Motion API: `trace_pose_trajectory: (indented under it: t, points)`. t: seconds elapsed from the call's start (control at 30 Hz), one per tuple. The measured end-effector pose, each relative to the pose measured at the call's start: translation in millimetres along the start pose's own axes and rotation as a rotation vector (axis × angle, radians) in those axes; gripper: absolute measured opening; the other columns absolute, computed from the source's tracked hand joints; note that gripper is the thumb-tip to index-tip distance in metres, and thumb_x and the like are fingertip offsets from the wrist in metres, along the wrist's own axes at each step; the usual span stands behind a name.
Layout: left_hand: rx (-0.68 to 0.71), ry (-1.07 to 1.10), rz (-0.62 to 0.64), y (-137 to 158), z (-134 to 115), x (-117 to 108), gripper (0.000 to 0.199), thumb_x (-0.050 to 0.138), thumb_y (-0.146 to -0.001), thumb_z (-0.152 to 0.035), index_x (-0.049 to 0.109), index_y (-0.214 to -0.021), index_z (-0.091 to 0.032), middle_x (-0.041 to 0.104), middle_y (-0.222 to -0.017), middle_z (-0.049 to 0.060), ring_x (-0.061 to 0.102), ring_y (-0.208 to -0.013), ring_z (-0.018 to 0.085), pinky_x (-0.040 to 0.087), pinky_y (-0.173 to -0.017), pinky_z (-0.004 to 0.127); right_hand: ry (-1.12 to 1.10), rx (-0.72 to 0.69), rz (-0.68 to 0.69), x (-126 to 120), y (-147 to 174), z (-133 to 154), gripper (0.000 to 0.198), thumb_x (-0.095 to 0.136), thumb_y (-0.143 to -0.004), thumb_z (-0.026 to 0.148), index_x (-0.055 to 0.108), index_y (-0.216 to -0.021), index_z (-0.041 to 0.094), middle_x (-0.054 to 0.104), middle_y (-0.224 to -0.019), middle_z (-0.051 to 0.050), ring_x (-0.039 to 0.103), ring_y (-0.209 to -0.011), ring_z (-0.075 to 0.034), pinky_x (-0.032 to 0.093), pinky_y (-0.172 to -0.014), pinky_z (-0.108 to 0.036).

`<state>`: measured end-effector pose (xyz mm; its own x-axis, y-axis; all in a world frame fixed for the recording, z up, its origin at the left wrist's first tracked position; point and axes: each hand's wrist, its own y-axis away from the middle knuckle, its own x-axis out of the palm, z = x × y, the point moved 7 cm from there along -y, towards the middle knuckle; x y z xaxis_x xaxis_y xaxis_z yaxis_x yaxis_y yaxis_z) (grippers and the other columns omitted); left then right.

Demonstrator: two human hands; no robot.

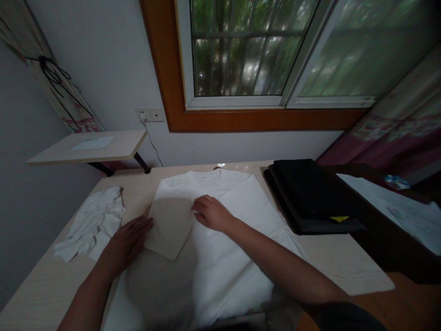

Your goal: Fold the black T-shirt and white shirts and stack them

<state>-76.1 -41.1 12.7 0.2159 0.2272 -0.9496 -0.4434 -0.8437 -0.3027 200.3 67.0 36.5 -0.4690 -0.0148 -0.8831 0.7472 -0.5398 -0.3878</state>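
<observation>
A white T-shirt [234, 257] is spread on the pale wooden table, its collar towards the window. On its left part a sleeve [170, 225] lies folded inward over the body, its hem slanting across the cloth. My right hand [212, 214] has its fingers bent and closed on the inner edge of that sleeve. At the outer left edge of the T-shirt, my left hand [129, 241] rests with its fingers stretched out, touching the fold. The lower part of the T-shirt sits in shadow and runs towards my body.
A crumpled white cloth [99, 220] lies on the table's left side. Black folded clothes [306, 193], stacked, stand at the right, with a small yellow patch showing. A raised wooden shelf [120, 142] is at the back left, under a wall socket [149, 115].
</observation>
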Motion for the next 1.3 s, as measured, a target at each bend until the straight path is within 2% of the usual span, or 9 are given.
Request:
trace_pose_trajectory:
  t: [0.13, 0.23, 0.33, 0.4, 0.53, 0.63, 0.77, 1.13, 1.3]
  points:
    - [-0.064, -0.044, -0.007, -2, 12, 6, 0.043, 0.05, -0.099, -0.033, 0.058, -0.142, -0.029, 0.061, -0.146, 0.002, 0.049, -0.141, 0.028, 0.048, -0.111, 0.05, -0.028, 0.008, -0.022, 3, 8, -6, 0.029, 0.061, -0.096, 0.027, 0.066, -0.124, 0.02, 0.064, -0.121, -0.011, 0.054, -0.114, -0.025, 0.046, -0.095, -0.04]
    - [-0.06, -0.065, -0.019, -11, 14, 5, 0.043, 0.05, -0.099, -0.031, 0.06, -0.14, -0.028, 0.061, -0.145, 0.004, 0.046, -0.144, 0.029, 0.046, -0.113, 0.053, -0.037, 0.012, -0.028, 4, 9, -5, 0.029, 0.06, -0.096, 0.026, 0.065, -0.125, 0.02, 0.064, -0.122, -0.011, 0.054, -0.115, -0.025, 0.046, -0.096, -0.041]
    - [0.026, -0.051, -0.015, -33, -2, 3, 0.043, 0.047, -0.1, -0.028, 0.06, -0.14, -0.022, 0.058, -0.148, 0.008, 0.04, -0.148, 0.028, 0.04, -0.119, 0.053, -0.038, 0.017, -0.028, 4, 9, -5, 0.029, 0.06, -0.097, 0.026, 0.066, -0.125, 0.02, 0.064, -0.122, -0.011, 0.054, -0.115, -0.025, 0.047, -0.096, -0.041]
    - [0.074, -0.043, 0.007, -52, -18, 6, 0.046, 0.043, -0.102, -0.028, 0.054, -0.145, -0.019, 0.051, -0.154, 0.01, 0.036, -0.15, 0.028, 0.037, -0.121, 0.053, -0.036, 0.023, -0.029, 3, 9, -5, 0.029, 0.059, -0.097, 0.026, 0.066, -0.125, 0.021, 0.064, -0.121, -0.012, 0.054, -0.115, -0.025, 0.047, -0.096, -0.041]
    - [0.017, -0.015, 0.012, -93, -36, 27, 0.055, 0.04, -0.104, -0.036, 0.04, -0.154, -0.013, 0.035, -0.163, 0.016, 0.032, -0.152, 0.028, 0.037, -0.121, 0.049, -0.032, 0.02, -0.026, 3, 10, -5, 0.029, 0.059, -0.097, 0.026, 0.066, -0.125, 0.02, 0.064, -0.122, -0.011, 0.054, -0.115, -0.025, 0.046, -0.097, -0.041]
    - [-0.128, -0.062, -0.001, -118, -21, 50, 0.06, 0.036, -0.104, -0.042, 0.04, -0.151, -0.004, 0.034, -0.162, 0.024, 0.031, -0.152, 0.033, 0.035, -0.121, 0.051, -0.029, 0.019, -0.03, 3, 11, -5, 0.029, 0.059, -0.097, 0.026, 0.065, -0.125, 0.02, 0.064, -0.122, -0.011, 0.053, -0.115, -0.025, 0.046, -0.096, -0.041]
    - [-0.229, -0.151, 0.021, -140, 8, 69, 0.062, 0.032, -0.104, -0.045, 0.042, -0.149, -0.003, 0.039, -0.159, 0.024, 0.032, -0.151, 0.034, 0.028, -0.123, 0.052, -0.03, 0.026, -0.035, 4, 11, -7, 0.031, 0.059, -0.097, 0.025, 0.064, -0.127, 0.02, 0.064, -0.123, -0.011, 0.053, -0.116, -0.025, 0.046, -0.096, -0.041]
    - [-0.336, -0.181, 0.061, -170, 51, 78, 0.066, 0.026, -0.103, -0.049, 0.036, -0.156, -0.01, 0.03, -0.165, 0.018, 0.026, -0.154, 0.032, 0.022, -0.121, 0.061, -0.033, 0.048, -0.01, 4, 11, -8, 0.033, 0.059, -0.097, 0.026, 0.063, -0.129, 0.021, 0.064, -0.126, -0.011, 0.053, -0.118, -0.025, 0.046, -0.098, -0.042]
    - [-0.335, -0.177, 0.029, -172, 53, 77, 0.063, 0.029, -0.102, -0.046, 0.036, -0.155, -0.013, 0.032, -0.164, 0.017, 0.027, -0.154, 0.032, 0.02, -0.122, 0.061, -0.042, 0.05, -0.012, 4, 14, -14, 0.036, 0.062, -0.095, 0.025, 0.063, -0.131, 0.022, 0.063, -0.129, -0.012, 0.053, -0.12, -0.025, 0.046, -0.1, -0.043]
